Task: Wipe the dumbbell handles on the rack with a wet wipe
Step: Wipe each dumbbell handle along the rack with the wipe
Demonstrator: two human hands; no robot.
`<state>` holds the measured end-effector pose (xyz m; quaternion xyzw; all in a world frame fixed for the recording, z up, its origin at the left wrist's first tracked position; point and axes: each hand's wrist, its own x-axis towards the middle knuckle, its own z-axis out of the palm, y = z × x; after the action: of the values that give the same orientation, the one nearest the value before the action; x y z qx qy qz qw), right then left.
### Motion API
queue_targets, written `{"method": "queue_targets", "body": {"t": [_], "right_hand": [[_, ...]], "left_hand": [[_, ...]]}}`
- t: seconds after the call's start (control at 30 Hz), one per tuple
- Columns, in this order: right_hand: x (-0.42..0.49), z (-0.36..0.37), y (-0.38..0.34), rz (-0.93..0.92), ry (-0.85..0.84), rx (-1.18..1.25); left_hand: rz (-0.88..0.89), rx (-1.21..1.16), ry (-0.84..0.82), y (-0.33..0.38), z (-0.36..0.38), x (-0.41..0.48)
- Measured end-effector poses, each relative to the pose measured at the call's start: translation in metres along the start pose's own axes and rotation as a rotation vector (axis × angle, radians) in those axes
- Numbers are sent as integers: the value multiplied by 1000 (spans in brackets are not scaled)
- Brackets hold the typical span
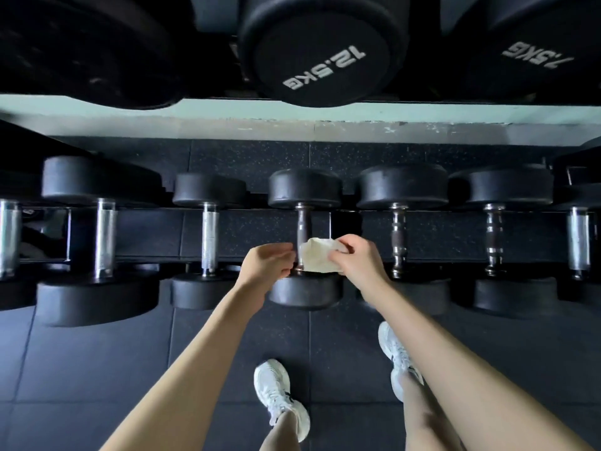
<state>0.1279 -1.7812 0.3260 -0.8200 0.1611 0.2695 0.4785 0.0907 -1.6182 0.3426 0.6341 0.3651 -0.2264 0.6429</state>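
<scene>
Right hand (pixel 357 255) pinches the crumpled white wet wipe (pixel 320 259), pressing it to the near end of the dark metal handle (pixel 303 224) on the black rubber-headed middle dumbbell (pixel 305 187). Left hand (pixel 268 263) sits just left of that handle, fingers loosely curled, gripping nothing I can see. Risk here: the wipe covers only the handle's right side, so a quick swipe could miss the far end and underside, and a loose pinch could drop it to the black rubber floor (pixel 97 369) beneath
</scene>
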Motion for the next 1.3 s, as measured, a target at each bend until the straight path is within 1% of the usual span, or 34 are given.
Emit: {"method": "queue_targets", "body": {"t": [0.07,0.17,0.27,0.33,0.4,0.43,0.47,0.53,0.6,0.63,0.67,0.7,0.77,0.8,0.87,0.97,1.03,1.17,1.27,1.3], "right_hand": [[-1,11,-5,23,89,-112],[0,25,-9,31,242,-259],[8,33,-11,-5,428,-332],[17,36,-10,-11,501,-395],[30,40,-3,-14,479,-467],[37,44,1,-13,435,-483],[42,49,3,-15,354,-481],[46,61,7,-26,122,-411],[43,71,10,-4,-79,-241],[42,72,12,33,-135,-138],[44,72,16,48,-136,-63],[48,71,19,50,-103,-21],[58,66,24,23,7,-76],[63,65,25,27,36,-101],[70,66,23,70,46,-90],[79,72,28,151,20,-21],[81,78,30,157,51,-14],[81,86,33,39,144,-124],[91,87,20,-82,262,-197],[97,88,14,-93,300,-206]], "left_hand": [[4,32,65,-8,-23,-3],[26,128,111,-16,-51,-10],[49,205,140,-20,-68,-11],[52,239,158,-22,-73,-6],[62,280,171,-25,-70,1],[70,309,169,-27,-67,5],[78,342,171,-30,-63,9],[86,421,172,-35,-50,15],[77,476,168,-41,-36,21],[62,496,168,-43,-30,22],[43,511,165,-45,-25,25],[21,516,156,-48,-21,29],[-21,543,132,-53,-12,37],[-39,565,119,-57,-10,40],[-44,579,105,-61,-6,44],[-98,520,93,-68,-8,53],[-131,523,55,-74,-12,59],[-113,500,45,-79,-16,69],[-92,461,51,-84,-18,75],[-90,461,41,-85,-19,77]]}}
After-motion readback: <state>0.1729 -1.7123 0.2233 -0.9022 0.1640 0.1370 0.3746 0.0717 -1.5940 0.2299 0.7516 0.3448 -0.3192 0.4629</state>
